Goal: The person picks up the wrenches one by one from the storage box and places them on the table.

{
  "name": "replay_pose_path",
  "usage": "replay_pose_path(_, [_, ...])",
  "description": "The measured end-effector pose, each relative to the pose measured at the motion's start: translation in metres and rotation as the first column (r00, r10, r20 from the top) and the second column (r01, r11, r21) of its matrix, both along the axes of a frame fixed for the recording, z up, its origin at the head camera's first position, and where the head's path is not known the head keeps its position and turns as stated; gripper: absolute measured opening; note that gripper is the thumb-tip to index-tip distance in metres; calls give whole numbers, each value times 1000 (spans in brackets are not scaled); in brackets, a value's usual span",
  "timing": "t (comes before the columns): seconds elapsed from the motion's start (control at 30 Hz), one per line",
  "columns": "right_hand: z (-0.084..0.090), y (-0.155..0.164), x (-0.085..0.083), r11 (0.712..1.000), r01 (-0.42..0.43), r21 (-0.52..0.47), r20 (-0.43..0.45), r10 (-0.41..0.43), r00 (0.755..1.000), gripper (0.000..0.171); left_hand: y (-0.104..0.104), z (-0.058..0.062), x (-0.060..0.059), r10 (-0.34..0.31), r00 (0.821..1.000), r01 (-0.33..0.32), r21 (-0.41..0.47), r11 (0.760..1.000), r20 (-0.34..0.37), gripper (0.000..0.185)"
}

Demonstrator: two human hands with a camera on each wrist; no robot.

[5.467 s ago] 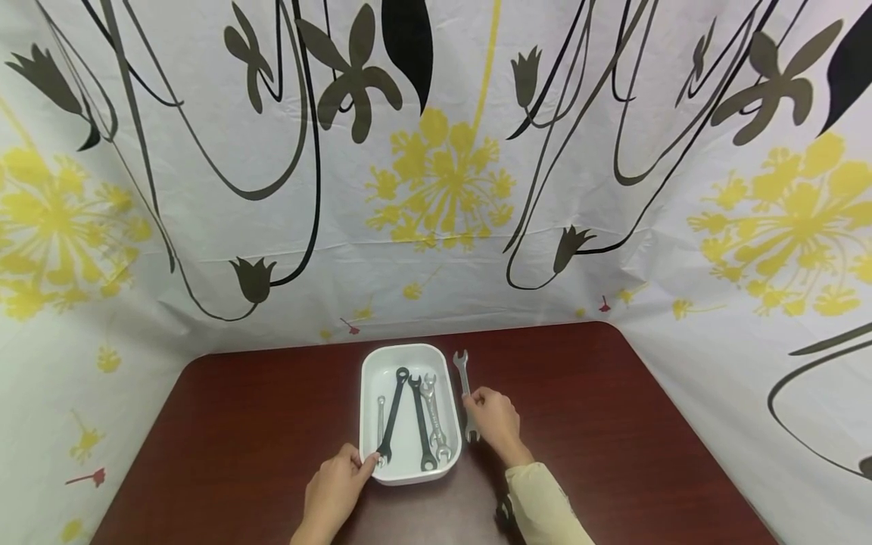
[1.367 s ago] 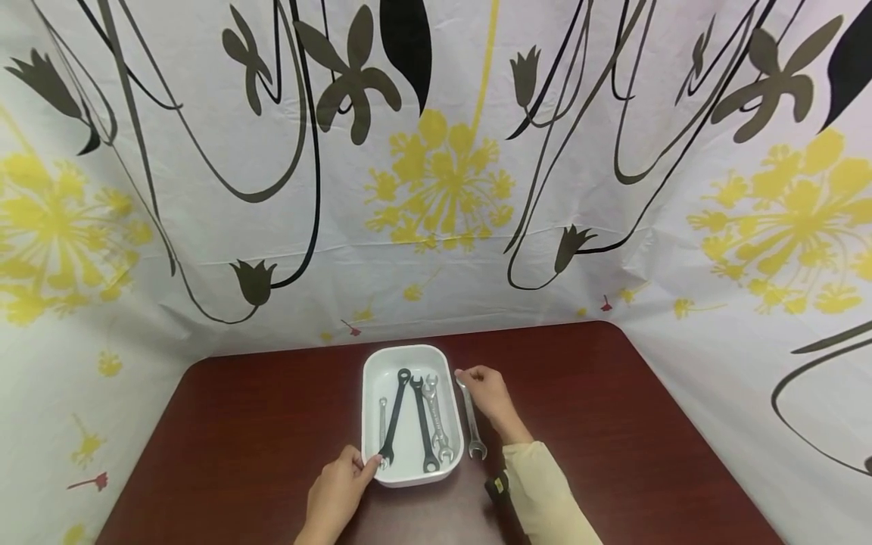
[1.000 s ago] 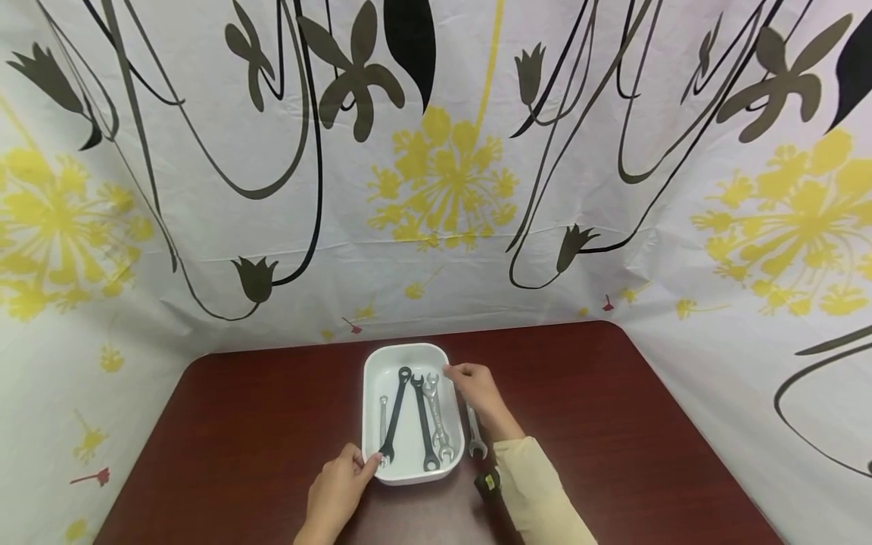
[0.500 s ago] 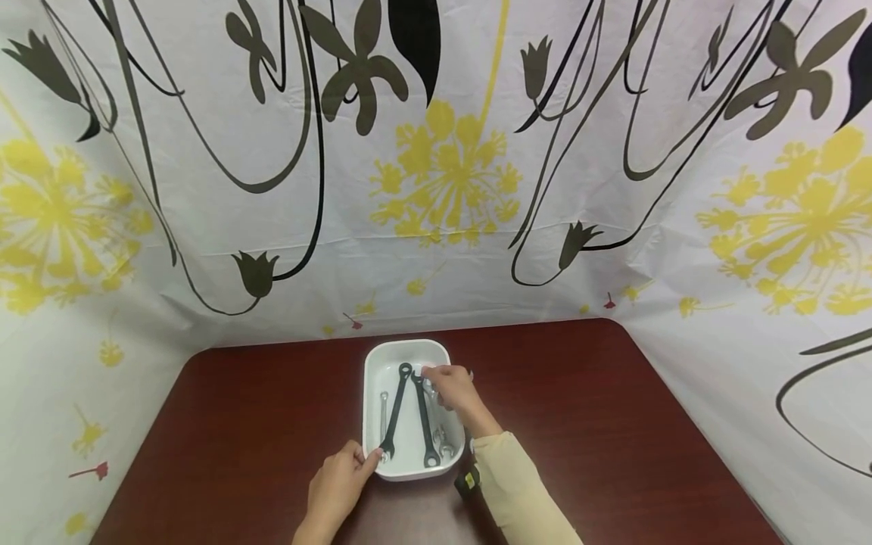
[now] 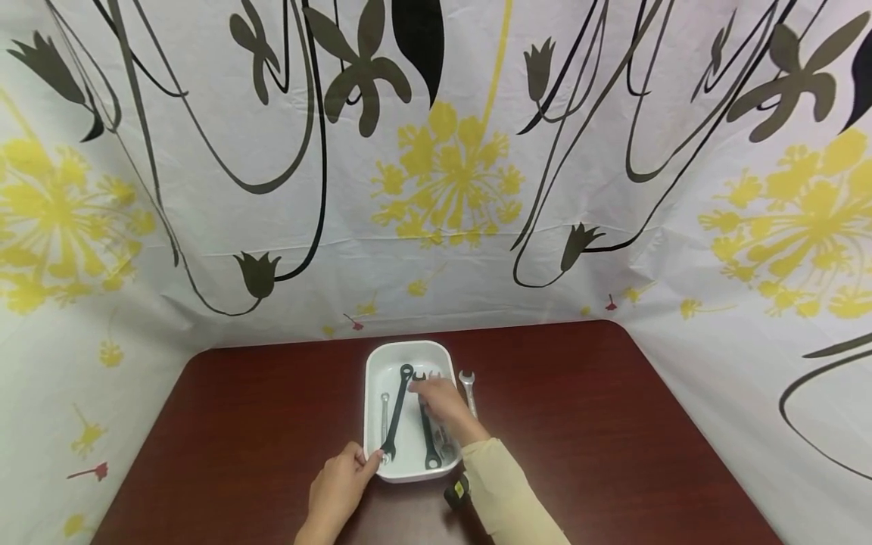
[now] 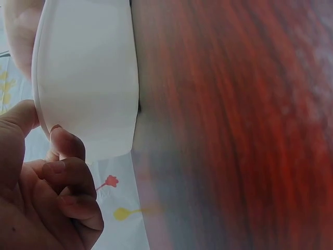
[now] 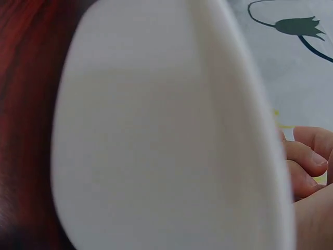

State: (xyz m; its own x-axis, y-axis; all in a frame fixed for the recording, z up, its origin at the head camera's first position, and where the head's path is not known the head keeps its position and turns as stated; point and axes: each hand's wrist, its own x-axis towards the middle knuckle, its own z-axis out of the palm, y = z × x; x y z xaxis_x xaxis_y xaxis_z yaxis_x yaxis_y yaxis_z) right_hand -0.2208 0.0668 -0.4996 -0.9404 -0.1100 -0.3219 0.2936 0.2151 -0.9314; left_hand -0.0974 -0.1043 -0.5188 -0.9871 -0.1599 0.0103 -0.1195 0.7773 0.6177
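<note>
On the dark red bench (image 5: 272,439), ringed by a white flowered curtain (image 5: 204,189), stands a white tray (image 5: 373,378) near the front middle. The left hand (image 5: 338,484) pinches the tray's near left corner, thumb on the rim and fingers curled beneath. The right hand (image 5: 446,405) reaches into the tray over its right half; whether its fingers grip anything, I cannot tell. Two black wrenches (image 5: 397,412) and a small silver wrench (image 5: 384,412) lie lengthwise inside. Another silver wrench (image 5: 468,384) lies on the bench just beside the tray's right wall.
</note>
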Motion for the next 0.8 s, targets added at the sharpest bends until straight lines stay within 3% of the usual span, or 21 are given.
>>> replay_pose_path(0.17, [-12,1,3,1000,-17,0,49,17,999,36,1,-1,1,-10,1000,10,7,1000,2,35])
replay_pose_path(0.8, [-27,-5,11,987,-65,145,43,59,997,40,1,0,0,3,1000,-3,27,1000,17,36])
